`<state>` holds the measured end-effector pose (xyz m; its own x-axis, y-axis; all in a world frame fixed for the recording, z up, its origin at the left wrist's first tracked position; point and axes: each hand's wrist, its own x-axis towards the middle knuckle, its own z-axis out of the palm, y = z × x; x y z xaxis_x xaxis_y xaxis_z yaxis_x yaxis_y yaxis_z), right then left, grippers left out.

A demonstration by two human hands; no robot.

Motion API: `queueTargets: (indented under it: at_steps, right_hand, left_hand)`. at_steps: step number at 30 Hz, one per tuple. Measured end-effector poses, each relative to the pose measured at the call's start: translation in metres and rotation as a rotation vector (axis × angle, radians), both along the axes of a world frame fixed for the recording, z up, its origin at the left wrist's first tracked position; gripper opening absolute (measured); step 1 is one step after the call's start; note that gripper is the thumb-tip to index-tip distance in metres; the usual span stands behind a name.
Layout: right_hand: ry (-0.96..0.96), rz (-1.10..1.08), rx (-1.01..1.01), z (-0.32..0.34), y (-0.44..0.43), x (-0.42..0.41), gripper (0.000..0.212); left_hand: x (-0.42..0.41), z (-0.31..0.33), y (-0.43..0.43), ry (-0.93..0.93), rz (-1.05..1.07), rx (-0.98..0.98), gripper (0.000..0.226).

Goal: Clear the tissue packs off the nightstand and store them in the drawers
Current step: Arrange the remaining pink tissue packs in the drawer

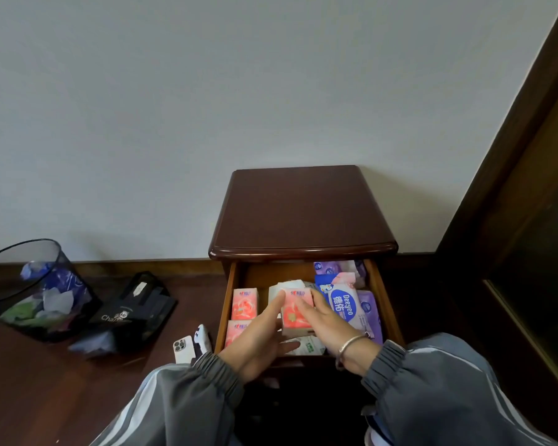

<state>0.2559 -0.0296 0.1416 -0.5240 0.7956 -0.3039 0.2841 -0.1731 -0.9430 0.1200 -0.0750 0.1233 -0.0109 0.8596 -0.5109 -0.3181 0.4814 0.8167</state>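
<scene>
The dark wooden nightstand point(303, 217) has a bare top, and its top drawer point(226, 304) is pulled open. Inside, a pink tissue pack point(295, 312) sits in the middle, held between my two hands. My left hand point(261, 333) touches its left side with straight fingers. My right hand point(326, 326), with a silver bracelet on the wrist, lies against its right side. Two more pink packs point(244, 303) lie at the drawer's left. A blue-and-white wipes pack point(343, 304) and purple packs point(368, 309) fill the right side.
A dark transparent waste bin point(29, 288) with rubbish stands on the floor at left. Beside it are a black bag point(136, 307), a white phone point(184, 349) and a small white object point(202, 338). A dark wooden frame point(529, 175) runs along the right.
</scene>
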Motion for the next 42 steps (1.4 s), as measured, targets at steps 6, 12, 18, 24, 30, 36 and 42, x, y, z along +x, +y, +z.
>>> queueTargets:
  at_steps: [6, 12, 18, 24, 30, 36, 42]
  right_hand:
    - [-0.024, 0.01, -0.1, -0.009, 0.006, 0.0, 0.034]
    - [0.104, -0.048, -0.332, -0.024, 0.021, -0.008, 0.02]
    - [0.174, -0.054, -0.357, -0.038, 0.026, -0.022, 0.02]
    - [-0.02, -0.146, -0.095, -0.036, 0.047, -0.041, 0.014]
    - [-0.318, -0.139, 0.199, -0.054, 0.081, -0.075, 0.017]
    - [-0.622, 0.045, 0.391, -0.081, 0.09, -0.098, 0.014]
    - [-0.786, 0.115, 0.447, -0.089, 0.098, -0.072, 0.018]
  left_hand:
    - [-0.017, -0.005, -0.015, 0.087, 0.015, 0.028, 0.033]
    - [-0.034, -0.01, -0.021, 0.036, 0.0, 0.04, 0.026]
    - [-0.056, -0.018, -0.026, 0.009, 0.032, 0.041, 0.027]
    - [-0.081, -0.02, -0.029, 0.259, 0.286, 0.123, 0.016]
    - [-0.095, -0.03, -0.03, 0.442, 0.502, 0.101, 0.023]
    - [-0.09, -0.035, -0.028, 0.413, 0.494, 0.099, 0.015]
    - [-0.092, -0.036, -0.03, 0.447, 0.458, 0.063, 0.012]
